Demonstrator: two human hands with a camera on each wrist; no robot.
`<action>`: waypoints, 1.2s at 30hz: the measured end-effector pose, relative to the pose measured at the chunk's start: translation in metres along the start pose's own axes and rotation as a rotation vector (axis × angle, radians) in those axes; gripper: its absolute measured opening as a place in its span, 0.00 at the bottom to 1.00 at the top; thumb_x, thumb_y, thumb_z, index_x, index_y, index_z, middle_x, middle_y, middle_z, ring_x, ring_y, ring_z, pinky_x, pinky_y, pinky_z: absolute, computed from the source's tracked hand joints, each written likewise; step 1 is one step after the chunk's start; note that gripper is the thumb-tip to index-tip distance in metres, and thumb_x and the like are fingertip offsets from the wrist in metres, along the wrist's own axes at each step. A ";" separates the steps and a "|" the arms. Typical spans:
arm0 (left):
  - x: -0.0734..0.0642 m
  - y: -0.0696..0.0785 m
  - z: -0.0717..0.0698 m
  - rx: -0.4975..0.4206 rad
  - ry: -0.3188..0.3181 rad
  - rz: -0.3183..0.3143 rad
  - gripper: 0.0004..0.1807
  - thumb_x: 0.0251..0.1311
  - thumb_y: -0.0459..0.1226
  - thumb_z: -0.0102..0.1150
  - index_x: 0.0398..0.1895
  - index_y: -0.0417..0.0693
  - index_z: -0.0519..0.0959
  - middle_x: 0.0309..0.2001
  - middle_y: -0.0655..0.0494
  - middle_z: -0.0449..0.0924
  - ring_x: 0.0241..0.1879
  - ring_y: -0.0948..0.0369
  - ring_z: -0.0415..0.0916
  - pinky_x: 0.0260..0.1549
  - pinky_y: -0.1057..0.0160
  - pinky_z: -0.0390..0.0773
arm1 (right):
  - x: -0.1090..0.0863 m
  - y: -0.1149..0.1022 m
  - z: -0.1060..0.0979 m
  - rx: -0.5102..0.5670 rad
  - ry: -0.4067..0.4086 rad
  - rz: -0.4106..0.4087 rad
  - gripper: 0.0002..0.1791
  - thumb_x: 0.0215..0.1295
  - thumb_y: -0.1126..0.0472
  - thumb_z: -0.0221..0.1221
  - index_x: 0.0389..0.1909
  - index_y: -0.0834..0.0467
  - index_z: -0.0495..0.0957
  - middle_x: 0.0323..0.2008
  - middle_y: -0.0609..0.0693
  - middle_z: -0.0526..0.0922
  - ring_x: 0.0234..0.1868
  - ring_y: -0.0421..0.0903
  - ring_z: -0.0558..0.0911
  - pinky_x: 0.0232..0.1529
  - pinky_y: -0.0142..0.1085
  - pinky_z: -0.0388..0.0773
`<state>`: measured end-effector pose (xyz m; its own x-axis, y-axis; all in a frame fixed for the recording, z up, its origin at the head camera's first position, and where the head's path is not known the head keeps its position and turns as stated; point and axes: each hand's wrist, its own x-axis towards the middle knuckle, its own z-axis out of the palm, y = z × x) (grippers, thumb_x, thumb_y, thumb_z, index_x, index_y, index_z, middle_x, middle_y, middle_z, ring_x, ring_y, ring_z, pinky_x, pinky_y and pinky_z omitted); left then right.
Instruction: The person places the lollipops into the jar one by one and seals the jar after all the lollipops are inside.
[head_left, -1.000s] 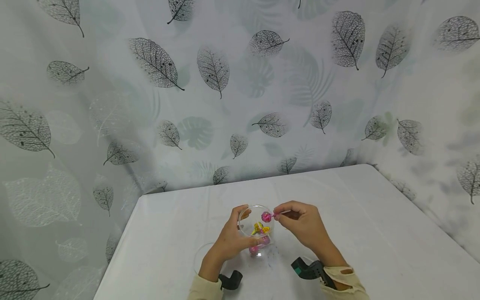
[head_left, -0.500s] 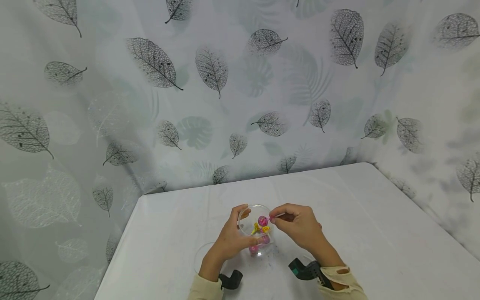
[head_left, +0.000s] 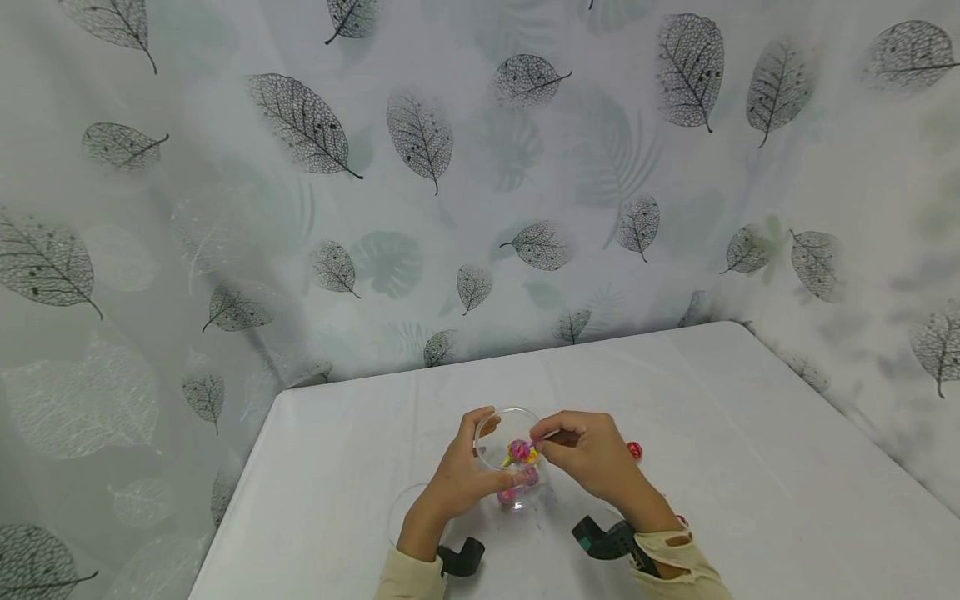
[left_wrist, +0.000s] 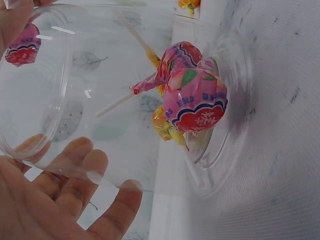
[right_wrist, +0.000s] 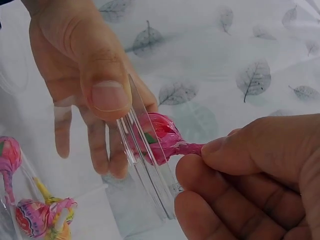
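Observation:
My left hand grips a clear plastic jar round its side, thumb near the rim. Inside, at the jar's bottom, lie pink-wrapped lollipops and yellow-wrapped ones, seen through the wall in the left wrist view. My right hand pinches another pink lollipop by the twisted wrapper and stick below its head. That lollipop's head is at the jar's mouth, behind the rim in the right wrist view. Part of the stick is hidden by my right fingers.
A red-wrapped lollipop lies on the white table beyond my right hand; a second red piece shows beside the wrist. A clear round container edge is left of my left forearm. An orange-wrapped candy appears behind the jar.
My right hand has moved left and slightly down, bringing the pink lollipop from beside the rim into the jar's mouth. Red lollipops have come into view behind it. The left hand stays nearly still.

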<state>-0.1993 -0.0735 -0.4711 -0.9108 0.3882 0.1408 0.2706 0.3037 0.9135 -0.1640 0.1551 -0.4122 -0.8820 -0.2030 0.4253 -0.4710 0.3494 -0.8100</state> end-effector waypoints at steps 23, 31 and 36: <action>0.000 0.003 0.004 0.027 0.004 -0.031 0.54 0.51 0.47 0.81 0.78 0.59 0.57 0.75 0.55 0.67 0.75 0.50 0.63 0.70 0.36 0.65 | -0.002 0.007 -0.019 -0.161 0.103 -0.005 0.15 0.59 0.74 0.70 0.47 0.58 0.88 0.44 0.49 0.90 0.42 0.46 0.89 0.40 0.33 0.86; 0.002 0.003 -0.003 0.041 -0.010 -0.008 0.55 0.52 0.48 0.81 0.78 0.55 0.55 0.77 0.51 0.65 0.77 0.51 0.60 0.70 0.36 0.63 | 0.001 0.020 -0.053 -0.297 0.160 0.069 0.17 0.61 0.73 0.69 0.51 0.61 0.86 0.49 0.55 0.89 0.47 0.52 0.87 0.45 0.43 0.87; 0.003 0.001 -0.002 0.032 -0.010 -0.003 0.53 0.53 0.46 0.80 0.78 0.54 0.56 0.77 0.51 0.66 0.77 0.51 0.60 0.70 0.34 0.62 | -0.001 0.028 -0.073 -0.398 0.114 0.164 0.16 0.65 0.70 0.67 0.53 0.62 0.85 0.50 0.59 0.88 0.48 0.58 0.87 0.46 0.53 0.87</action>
<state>-0.2025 -0.0735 -0.4693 -0.9083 0.3960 0.1345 0.2782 0.3321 0.9013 -0.1771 0.2324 -0.4059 -0.9312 -0.0214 0.3639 -0.2744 0.6982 -0.6612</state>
